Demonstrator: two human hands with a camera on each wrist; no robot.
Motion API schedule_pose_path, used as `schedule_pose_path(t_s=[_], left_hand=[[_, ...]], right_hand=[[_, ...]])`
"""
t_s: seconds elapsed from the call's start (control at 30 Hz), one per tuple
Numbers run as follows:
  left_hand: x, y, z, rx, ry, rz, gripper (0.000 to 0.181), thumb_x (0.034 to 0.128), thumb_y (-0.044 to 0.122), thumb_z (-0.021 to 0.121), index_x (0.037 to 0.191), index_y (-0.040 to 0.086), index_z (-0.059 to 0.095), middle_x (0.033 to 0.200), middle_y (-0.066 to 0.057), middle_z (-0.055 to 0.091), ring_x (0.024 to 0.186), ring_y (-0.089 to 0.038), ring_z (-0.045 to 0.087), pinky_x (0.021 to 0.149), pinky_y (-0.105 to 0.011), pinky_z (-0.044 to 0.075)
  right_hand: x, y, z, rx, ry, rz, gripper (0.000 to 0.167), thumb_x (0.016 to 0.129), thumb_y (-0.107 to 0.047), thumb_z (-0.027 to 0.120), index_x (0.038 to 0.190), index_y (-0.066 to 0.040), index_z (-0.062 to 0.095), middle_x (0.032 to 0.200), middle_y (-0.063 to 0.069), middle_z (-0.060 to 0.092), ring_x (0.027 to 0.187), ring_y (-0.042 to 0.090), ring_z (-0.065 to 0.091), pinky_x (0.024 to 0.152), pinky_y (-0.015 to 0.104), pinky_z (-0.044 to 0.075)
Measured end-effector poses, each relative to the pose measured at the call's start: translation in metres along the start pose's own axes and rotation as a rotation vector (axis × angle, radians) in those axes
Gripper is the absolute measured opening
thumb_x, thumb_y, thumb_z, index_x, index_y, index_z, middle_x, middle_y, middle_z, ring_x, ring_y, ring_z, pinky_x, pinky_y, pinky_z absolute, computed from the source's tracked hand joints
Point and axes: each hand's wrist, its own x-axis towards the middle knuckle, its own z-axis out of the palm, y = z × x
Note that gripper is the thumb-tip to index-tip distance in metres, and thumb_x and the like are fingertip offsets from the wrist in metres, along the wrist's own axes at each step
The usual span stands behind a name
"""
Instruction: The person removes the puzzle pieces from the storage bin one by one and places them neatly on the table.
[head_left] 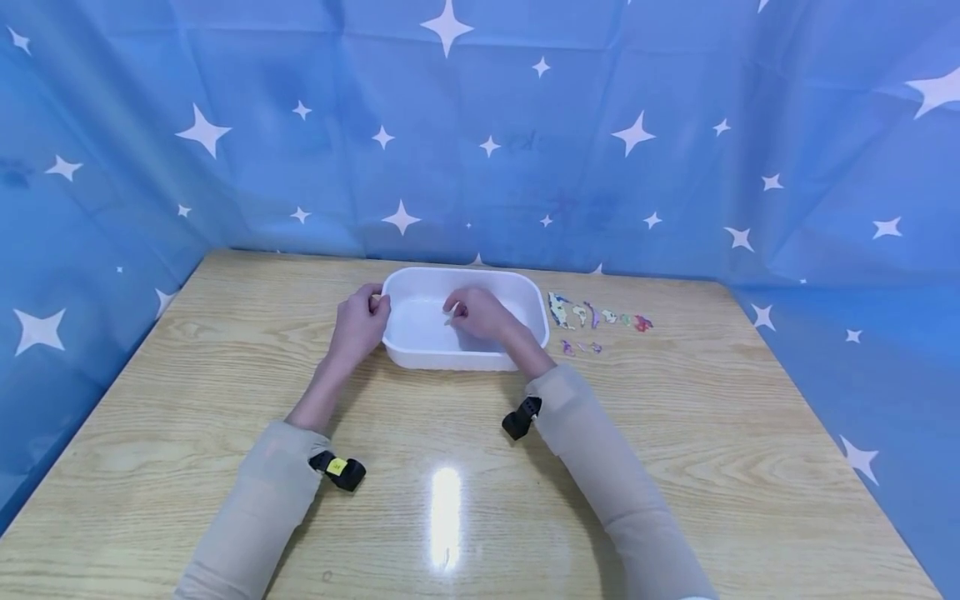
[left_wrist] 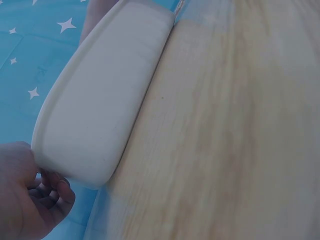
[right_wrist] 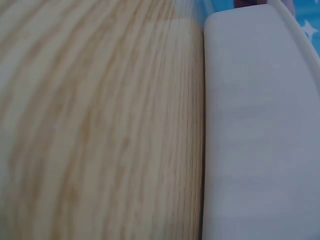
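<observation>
A white rectangular plastic basin (head_left: pixel 408 360) stands on the wooden table near its far edge. My left hand (head_left: pixel 362 323) grips the basin's left rim, thumb on the near side. In the left wrist view, the fingers of that left hand (left_wrist: pixel 30 192) curl at the basin's end (left_wrist: pixel 95 100). Over the basin's inside, my right hand (head_left: pixel 480 314) reaches down with thumb and fingers drawn together. Whether a small pale thing sits between those fingertips is too small to tell. The right wrist view shows the basin's outer wall (right_wrist: pixel 260 120) but not that hand's fingers.
Right of the basin, several small colourful flat cut-out pieces (head_left: pixel 592 315) lie in a row, with a few smaller ones (head_left: pixel 567 348) nearer me. The wooden table (head_left: pixel 420 433) reflects a bright light. A blue curtain with white stars (head_left: pixel 525 183) hangs behind and beside it.
</observation>
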Motion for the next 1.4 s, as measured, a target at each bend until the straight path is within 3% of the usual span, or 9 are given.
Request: schedule_pose_path(t_s=[0.3,0.57,0.73,0.9,1.1,1.4], left_hand=[[-0.001,0.000,0.000,0.005,0.002,-0.004,0.040,0.1058,0.017,0.046,0.138,-0.007,0.053,0.081,-0.010,0.052,0.066,-0.019,0.048,0.055,-0.025,0.041],[0.000,-0.002,0.000,0.013,0.008,-0.005,0.040,0.1059,0.017,0.047,0.138,-0.007,0.053,0.082,-0.011,0.053,0.068,-0.020,0.049,0.056,-0.025,0.041],[0.000,-0.001,0.001,0.017,0.012,0.002,0.040,0.1057,0.016,0.047,0.137,-0.007,0.054,0.082,-0.011,0.053,0.067,-0.020,0.050,0.055,-0.025,0.041],[0.000,0.000,0.001,0.016,0.013,0.007,0.040,0.1054,0.016,0.047,0.137,-0.008,0.054,0.082,-0.011,0.053,0.067,-0.020,0.049,0.055,-0.025,0.041],[0.001,0.000,0.001,0.010,0.005,0.010,0.040,0.1056,0.016,0.047,0.136,-0.008,0.054,0.082,-0.010,0.053,0.067,-0.019,0.050,0.055,-0.024,0.042],[0.001,-0.002,0.000,-0.001,-0.006,-0.003,0.041,0.1063,0.017,0.046,0.137,-0.008,0.053,0.084,-0.011,0.054,0.069,-0.020,0.051,0.057,-0.024,0.043]], right_hand=[[-0.004,-0.005,0.000,0.029,-0.029,0.053,0.005,0.093,-0.005,0.071,0.096,-0.001,0.069,0.093,0.008,0.071,0.086,0.019,0.062,0.081,0.029,0.049],[-0.007,-0.008,-0.002,0.093,-0.020,0.043,0.008,0.096,-0.006,0.067,0.104,-0.004,0.068,0.092,0.008,0.068,0.083,0.019,0.061,0.079,0.029,0.048],[-0.012,-0.007,-0.006,0.130,0.070,0.007,0.014,0.097,-0.004,0.063,0.108,-0.004,0.072,0.090,0.008,0.071,0.080,0.018,0.063,0.075,0.029,0.049],[-0.020,-0.004,-0.010,0.234,0.162,-0.002,0.012,0.098,-0.006,0.064,0.107,-0.003,0.072,0.087,0.008,0.072,0.074,0.017,0.066,0.069,0.030,0.052],[-0.038,-0.001,-0.019,0.295,0.262,-0.014,0.010,0.096,-0.010,0.070,0.101,-0.002,0.071,0.087,0.007,0.074,0.074,0.017,0.070,0.073,0.032,0.054],[-0.072,0.012,-0.039,0.408,0.312,0.019,0.012,0.097,-0.014,0.069,0.101,-0.002,0.070,0.089,0.010,0.073,0.077,0.022,0.070,0.073,0.034,0.057]])
